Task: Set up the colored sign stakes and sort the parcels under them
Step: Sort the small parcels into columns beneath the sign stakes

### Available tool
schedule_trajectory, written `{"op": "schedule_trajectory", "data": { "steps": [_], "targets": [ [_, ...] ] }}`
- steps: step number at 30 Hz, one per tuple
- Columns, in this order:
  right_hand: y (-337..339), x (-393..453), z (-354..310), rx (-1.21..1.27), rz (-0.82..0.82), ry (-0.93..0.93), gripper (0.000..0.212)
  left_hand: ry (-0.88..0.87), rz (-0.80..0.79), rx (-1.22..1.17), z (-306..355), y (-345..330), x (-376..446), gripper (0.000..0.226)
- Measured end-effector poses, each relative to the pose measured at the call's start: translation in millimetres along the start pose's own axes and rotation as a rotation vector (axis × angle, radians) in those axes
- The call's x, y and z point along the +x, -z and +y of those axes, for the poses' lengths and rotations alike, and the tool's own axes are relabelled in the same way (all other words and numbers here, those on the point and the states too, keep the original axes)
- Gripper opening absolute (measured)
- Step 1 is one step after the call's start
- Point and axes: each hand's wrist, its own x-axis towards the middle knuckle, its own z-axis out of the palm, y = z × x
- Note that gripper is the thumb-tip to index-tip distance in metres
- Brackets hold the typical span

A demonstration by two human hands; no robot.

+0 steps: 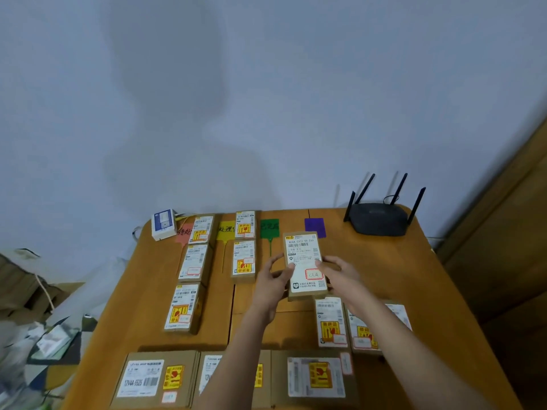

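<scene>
Left hand (273, 275) and right hand (337, 272): each pinching a long edge of one parcel (305, 263), thumbs on the label, held above the table (414, 261) between the green sign (269, 228) and purple sign (315, 227).

Risks, as judged:
- Misplacement. Parcel partly covering both signs; easily set in the wrong column.
- Slip. Edge-only pinch; possible drop.
- Knocking the signs askew when lowering.

Containers: none. Columns instead: three parcels by the red sign (184, 232), two by the yellow sign (225, 229), none yet under green or purple. Unsorted parcels near the front edge.
</scene>
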Motion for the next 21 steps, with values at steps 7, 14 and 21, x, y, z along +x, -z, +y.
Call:
{"op": "schedule_trajectory", "data": {
  "steps": [7,14,21],
  "targets": [
    [-63,33,-3,-0.063,0.121,-0.001,0.034,0.041,0.057,0.026,-3,55,57,0.040],
    [-69,123,-11,-0.069,0.078,-0.103,0.033,0.074,0.111,0.147,-8,43,145,0.039],
    [-65,232,-15,-0.124,0.061,-0.154,0.030,0.106,0.093,0.332,-24,18,250,0.042]
  ]
}}
